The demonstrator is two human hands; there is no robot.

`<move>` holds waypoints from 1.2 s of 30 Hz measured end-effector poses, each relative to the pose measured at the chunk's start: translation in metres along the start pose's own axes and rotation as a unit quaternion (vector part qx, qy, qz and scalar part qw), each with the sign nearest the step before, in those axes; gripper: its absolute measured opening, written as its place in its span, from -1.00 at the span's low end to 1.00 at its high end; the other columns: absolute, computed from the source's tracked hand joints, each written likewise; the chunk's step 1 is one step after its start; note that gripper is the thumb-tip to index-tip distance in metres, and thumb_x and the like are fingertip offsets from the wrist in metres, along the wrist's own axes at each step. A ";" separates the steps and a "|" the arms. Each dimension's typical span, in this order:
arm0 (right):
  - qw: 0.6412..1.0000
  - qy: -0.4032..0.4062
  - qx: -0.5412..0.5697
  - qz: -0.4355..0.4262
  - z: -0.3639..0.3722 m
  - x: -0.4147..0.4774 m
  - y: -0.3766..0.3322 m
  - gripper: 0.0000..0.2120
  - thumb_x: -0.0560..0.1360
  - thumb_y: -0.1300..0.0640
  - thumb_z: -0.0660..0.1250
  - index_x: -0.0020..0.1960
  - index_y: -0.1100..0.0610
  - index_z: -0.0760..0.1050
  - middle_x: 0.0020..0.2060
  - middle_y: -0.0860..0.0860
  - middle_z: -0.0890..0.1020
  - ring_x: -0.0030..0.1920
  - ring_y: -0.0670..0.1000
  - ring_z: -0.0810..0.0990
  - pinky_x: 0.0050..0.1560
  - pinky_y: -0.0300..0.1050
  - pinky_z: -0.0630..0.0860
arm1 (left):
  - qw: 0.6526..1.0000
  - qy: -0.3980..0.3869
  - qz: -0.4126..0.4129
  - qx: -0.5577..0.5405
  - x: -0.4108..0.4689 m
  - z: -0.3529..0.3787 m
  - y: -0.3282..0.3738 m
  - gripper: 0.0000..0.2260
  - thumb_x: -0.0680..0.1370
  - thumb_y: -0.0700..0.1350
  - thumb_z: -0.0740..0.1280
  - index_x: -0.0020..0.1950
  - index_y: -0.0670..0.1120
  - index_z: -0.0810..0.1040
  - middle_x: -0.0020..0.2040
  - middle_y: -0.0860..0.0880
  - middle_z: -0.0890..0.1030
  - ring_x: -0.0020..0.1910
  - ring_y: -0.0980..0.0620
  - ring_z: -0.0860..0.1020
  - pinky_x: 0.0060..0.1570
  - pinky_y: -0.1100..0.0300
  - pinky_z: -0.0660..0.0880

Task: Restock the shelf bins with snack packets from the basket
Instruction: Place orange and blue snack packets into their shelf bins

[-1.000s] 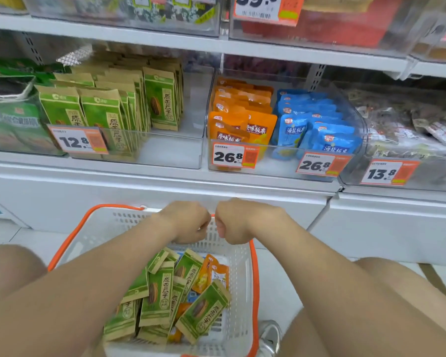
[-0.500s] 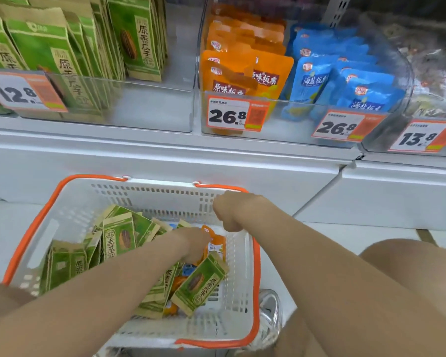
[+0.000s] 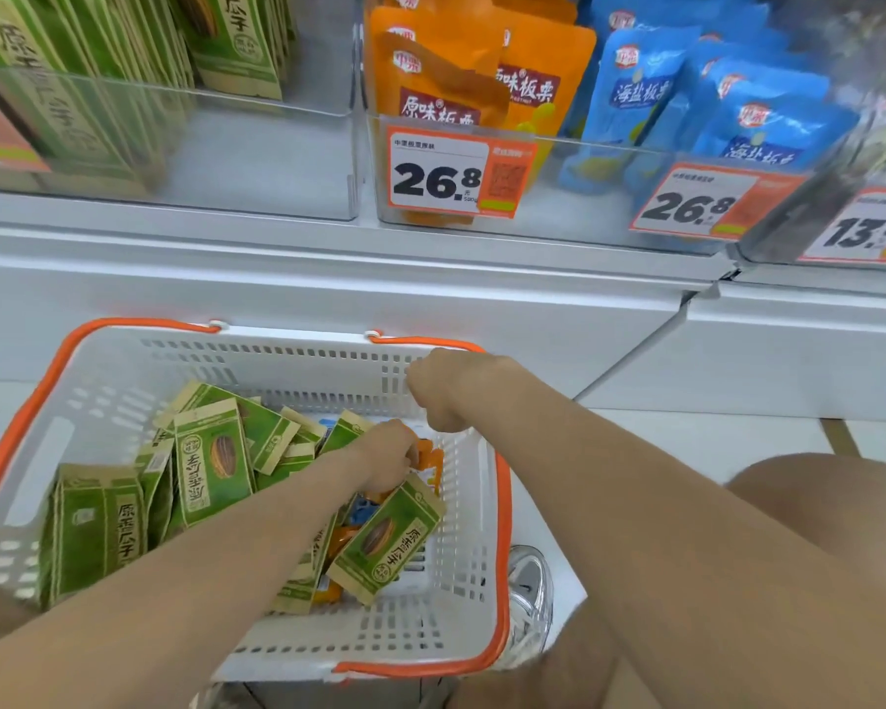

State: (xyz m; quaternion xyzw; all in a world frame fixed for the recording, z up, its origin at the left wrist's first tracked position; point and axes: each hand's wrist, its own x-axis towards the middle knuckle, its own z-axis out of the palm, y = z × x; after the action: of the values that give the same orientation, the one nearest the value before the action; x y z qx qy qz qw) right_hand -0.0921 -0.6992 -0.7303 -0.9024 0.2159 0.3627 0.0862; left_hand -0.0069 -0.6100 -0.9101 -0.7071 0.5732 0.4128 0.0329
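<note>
restock barely begun, by look of it. basket (image 3: 47, 401) on floor below shelf bins, holding heap of green packets (image 3: 211, 468) plus few orange packets (image 3: 430, 455) and something blue underneath. my left hand (image 3: 387, 455) down inside basket, near its right wall, fingers curled among orange packets; whether one is truly gripped, cannot tell. my right hand (image 3: 443, 388) clenched at basket's far right corner, probably on rim or handle, grip hidden. above basket: green bin (image 3: 257, 161) part empty at front, orange bin (image 3: 558, 197) and blue bin (image 3: 768, 140) stocked but with room. nearly whole heap left to shelve.
</note>
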 end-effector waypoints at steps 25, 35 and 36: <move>0.978 0.165 0.080 0.099 -0.043 -0.078 0.000 -0.68 0.54 0.02 0.39 -0.24 0.13 0.33 -0.24 0.06 0.44 -0.14 0.19 0.52 -0.25 -0.05 0.43 | 0.922 0.182 0.075 -0.332 -0.130 -0.132 0.047 -0.84 0.72 -0.14 0.30 0.05 -0.12 0.66 -0.17 -0.10 0.70 -0.21 0.07 0.63 -0.13 0.15 0.62; 0.930 0.301 0.207 0.028 -0.079 -0.114 -0.002 -0.80 0.62 0.11 0.30 -0.04 0.17 0.66 -0.09 0.12 0.69 -0.04 0.15 0.63 -0.07 0.01 0.57 | 0.881 0.268 0.108 -0.375 -0.190 -0.187 0.066 -0.94 0.64 -0.15 0.43 0.06 -0.12 0.62 -0.25 -0.21 0.61 -0.25 -0.01 0.52 -0.19 0.08 0.45; 0.921 0.322 0.215 0.034 -0.081 -0.113 -0.001 -0.83 0.62 0.12 0.30 -0.07 0.11 0.64 -0.09 0.11 0.68 -0.05 0.14 0.62 -0.09 0.00 0.56 | 0.875 0.275 0.115 -0.381 -0.195 -0.192 0.070 -0.91 0.63 -0.15 0.44 0.08 -0.16 0.63 -0.24 -0.24 0.63 -0.25 0.00 0.53 -0.20 0.09 0.46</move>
State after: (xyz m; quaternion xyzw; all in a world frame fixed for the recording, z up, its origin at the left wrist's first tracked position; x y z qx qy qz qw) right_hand -0.1142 -0.6867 -0.5935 -0.9225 0.3349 -0.0001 0.1918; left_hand 0.0387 -0.5811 -0.6333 -0.6790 0.4347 0.3888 -0.4459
